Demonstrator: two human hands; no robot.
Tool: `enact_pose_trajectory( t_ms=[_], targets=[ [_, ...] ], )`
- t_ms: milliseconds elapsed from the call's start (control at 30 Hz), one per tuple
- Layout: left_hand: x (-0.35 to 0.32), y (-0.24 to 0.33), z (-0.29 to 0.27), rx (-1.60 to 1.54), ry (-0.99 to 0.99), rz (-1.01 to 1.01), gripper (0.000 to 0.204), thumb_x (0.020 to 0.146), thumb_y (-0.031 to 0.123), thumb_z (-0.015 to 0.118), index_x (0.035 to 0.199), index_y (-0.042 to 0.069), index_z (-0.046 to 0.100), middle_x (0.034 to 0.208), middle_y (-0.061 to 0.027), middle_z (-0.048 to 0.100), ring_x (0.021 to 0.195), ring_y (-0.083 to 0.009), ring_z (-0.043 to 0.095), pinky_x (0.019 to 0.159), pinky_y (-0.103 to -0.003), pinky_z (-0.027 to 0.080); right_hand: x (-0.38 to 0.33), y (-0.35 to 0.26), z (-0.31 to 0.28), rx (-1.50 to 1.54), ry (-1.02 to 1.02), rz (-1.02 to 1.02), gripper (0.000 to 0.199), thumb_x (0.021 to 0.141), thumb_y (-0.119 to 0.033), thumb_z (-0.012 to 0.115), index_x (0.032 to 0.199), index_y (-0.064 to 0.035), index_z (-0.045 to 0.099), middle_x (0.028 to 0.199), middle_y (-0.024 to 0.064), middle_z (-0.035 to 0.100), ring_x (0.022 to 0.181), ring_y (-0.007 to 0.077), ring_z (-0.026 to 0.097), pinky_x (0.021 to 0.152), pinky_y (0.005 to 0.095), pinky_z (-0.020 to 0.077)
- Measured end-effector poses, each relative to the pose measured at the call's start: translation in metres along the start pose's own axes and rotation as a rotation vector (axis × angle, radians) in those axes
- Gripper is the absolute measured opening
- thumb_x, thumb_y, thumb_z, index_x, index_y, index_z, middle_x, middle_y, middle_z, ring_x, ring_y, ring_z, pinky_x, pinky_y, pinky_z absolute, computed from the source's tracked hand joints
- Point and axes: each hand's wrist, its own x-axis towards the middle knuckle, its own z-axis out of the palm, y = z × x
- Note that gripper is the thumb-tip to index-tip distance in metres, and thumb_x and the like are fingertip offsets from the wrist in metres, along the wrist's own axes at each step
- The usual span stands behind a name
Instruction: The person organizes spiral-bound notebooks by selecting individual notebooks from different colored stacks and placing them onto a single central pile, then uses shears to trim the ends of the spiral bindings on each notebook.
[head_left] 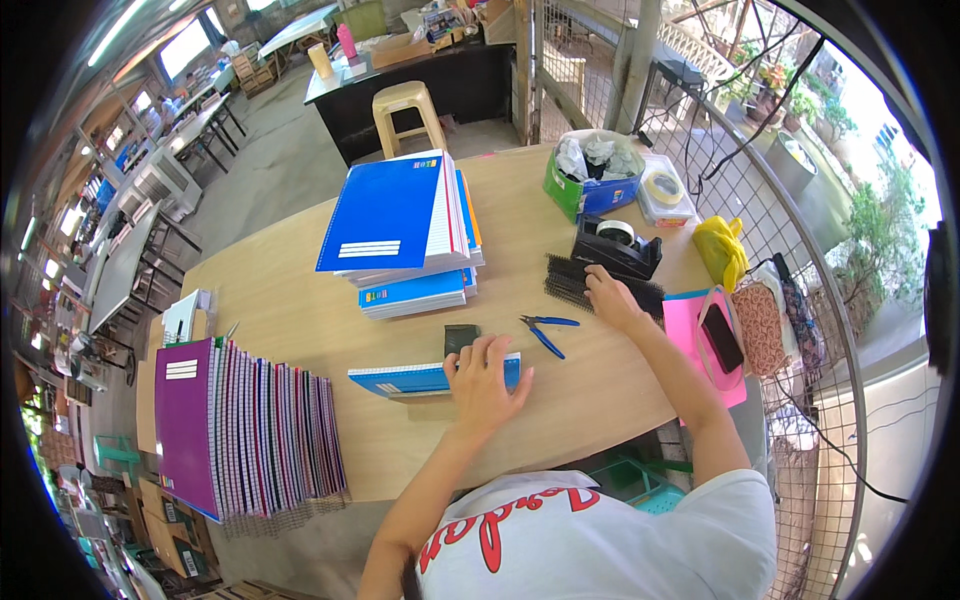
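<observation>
My left hand (484,383) grips the upper edge of a thin blue notebook (415,380), which stands on its edge near the front of the table. Just behind it is a small dark block (461,338). Over to the right, the fingers of my right hand (610,297) are closed on a pile of black binding coils (572,284); whether a single coil is pinched cannot be made out. Blue-handled cutting pliers (548,333) lie with their jaws apart between my two hands.
Blue notebooks are stacked (385,215) at the back. A row of spiral-bound notebooks (250,425) stands at the left. On the right are a tape dispenser (620,250), a box of crumpled plastic (595,175), a yellow bag (720,250) and a phone (722,338) on a pink folder.
</observation>
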Motion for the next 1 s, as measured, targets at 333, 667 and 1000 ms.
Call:
enact_pose_trajectory(
  t_ms=[333,667,1000],
  targets=[
    [-0.005,-0.021,-0.014,-0.265,-0.104,0.053,0.010,0.085,0.012,0.069,0.095,0.012,0.067,0.084,-0.0033,0.061,0.082,-0.0263,0.060,0.080,-0.041,0.041,-0.039,-0.124,-0.064,0.515,-0.085,-0.232,0.035,0.085,0.000,0.065,0.116,-0.0149,0.073,0.082,0.0119,0.064,0.073,0.0293,0.064,0.066,0.0378,0.0513],
    [-0.017,-0.019,-0.018,-0.229,-0.062,0.116,0.011,0.081,0.014,0.072,0.091,0.015,0.065,0.080,-0.0012,0.058,0.080,-0.0225,0.058,0.075,-0.038,0.041,-0.047,-0.154,-0.059,0.574,-0.031,-0.142,0.026,0.084,-0.007,0.073,0.109,-0.0116,0.075,0.073,0.0068,0.062,0.064,0.0200,0.056,0.057,0.0321,0.0423],
    [-0.018,-0.018,-0.020,-0.228,-0.068,0.105,0.011,0.081,0.013,0.072,0.090,0.014,0.065,0.082,0.0000,0.061,0.078,-0.0232,0.060,0.070,-0.039,0.040,-0.049,-0.169,-0.048,0.681,0.015,-0.201,0.016,0.077,0.003,0.073,0.092,-0.0035,0.070,0.088,0.0077,0.068,0.084,0.0245,0.066,0.073,0.0351,0.0521]
  ],
)
